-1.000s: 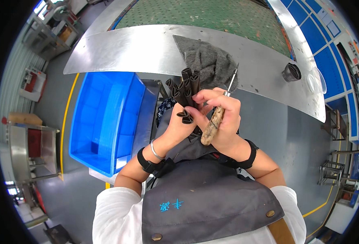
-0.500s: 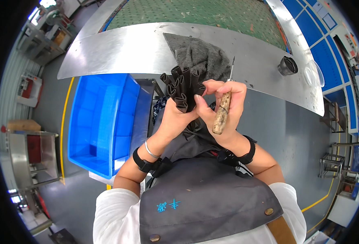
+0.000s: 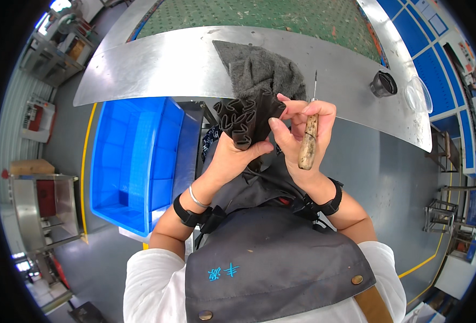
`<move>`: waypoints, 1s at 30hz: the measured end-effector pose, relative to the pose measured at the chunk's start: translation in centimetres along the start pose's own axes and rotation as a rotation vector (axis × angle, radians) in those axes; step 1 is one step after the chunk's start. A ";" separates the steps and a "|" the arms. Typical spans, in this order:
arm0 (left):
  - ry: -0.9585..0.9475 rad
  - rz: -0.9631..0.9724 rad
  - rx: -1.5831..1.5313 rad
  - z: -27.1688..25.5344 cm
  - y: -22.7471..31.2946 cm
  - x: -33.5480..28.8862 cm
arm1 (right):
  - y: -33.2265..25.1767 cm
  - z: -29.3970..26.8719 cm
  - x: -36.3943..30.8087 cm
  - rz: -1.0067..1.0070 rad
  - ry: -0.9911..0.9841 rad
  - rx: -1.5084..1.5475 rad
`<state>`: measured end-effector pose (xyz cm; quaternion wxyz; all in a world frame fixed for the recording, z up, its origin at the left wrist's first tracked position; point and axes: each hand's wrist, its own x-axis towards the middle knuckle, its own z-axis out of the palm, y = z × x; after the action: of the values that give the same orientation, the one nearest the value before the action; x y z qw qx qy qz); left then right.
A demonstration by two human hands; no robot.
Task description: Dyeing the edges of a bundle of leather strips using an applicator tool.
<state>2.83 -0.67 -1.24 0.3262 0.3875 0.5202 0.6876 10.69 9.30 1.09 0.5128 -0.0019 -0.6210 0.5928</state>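
My left hand [image 3: 235, 159] is closed around a bundle of dark brown-black channel-shaped strips [image 3: 242, 123], their curled open ends turned up toward me. In my right hand [image 3: 308, 126] an awl [image 3: 307, 144] with a worn, speckled wooden handle is held, its thin metal point upward. Thumb and forefinger of that hand are also at the top of a strip on the bundle's right side. A crumpled dark grey cloth [image 3: 263, 67] lies on the metal worktable [image 3: 157, 67] just beyond the bundle. The strips' lower ends are hidden behind my hands.
A large blue plastic bin [image 3: 133, 161] stands at my left below the table edge. A small black cup [image 3: 383, 84] and a clear round plastic container [image 3: 418, 95] sit at the table's right. A green textured mat [image 3: 259, 15] covers the table's far part.
My right hand, with the awl, has moved slightly right. The bundle has spread a little wider, with more strip ends visible, and my left thumb now lies lower across its front.
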 end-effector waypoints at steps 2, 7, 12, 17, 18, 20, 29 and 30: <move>0.057 0.019 -0.034 0.3 -0.1 -0.1 | 0.0 -0.1 -0.1 -0.015 -0.004 -0.004; 0.076 0.033 -0.023 0.5 -0.8 -0.3 | 0.3 -0.6 -0.3 -0.055 -0.017 -0.029; 0.077 0.047 -0.007 0.6 -1.1 -0.4 | 0.1 -0.9 -0.3 -0.066 -0.017 -0.038; 0.087 0.066 0.039 0.9 -1.2 -0.5 | 0.1 -1.3 -0.5 -0.078 -0.022 -0.059; 0.095 0.064 0.047 1.0 -1.2 -0.5 | 0.0 -1.3 -0.6 -0.081 -0.026 -0.053; 0.091 0.062 0.047 1.2 -1.1 -0.3 | -0.4 -1.7 -0.3 -0.087 -0.024 -0.059; 0.039 0.087 0.108 1.3 -1.2 -0.3 | -3.5 -6.7 2.1 -0.089 0.009 -0.249; 0.044 0.084 0.108 1.3 -1.1 -0.3 | -3.7 -7.3 2.5 -0.135 0.012 -0.212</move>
<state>4.21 -0.05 -2.19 0.2640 0.4107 0.5468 0.6802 16.41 15.07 3.79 0.5522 -0.0176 -0.6759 0.4878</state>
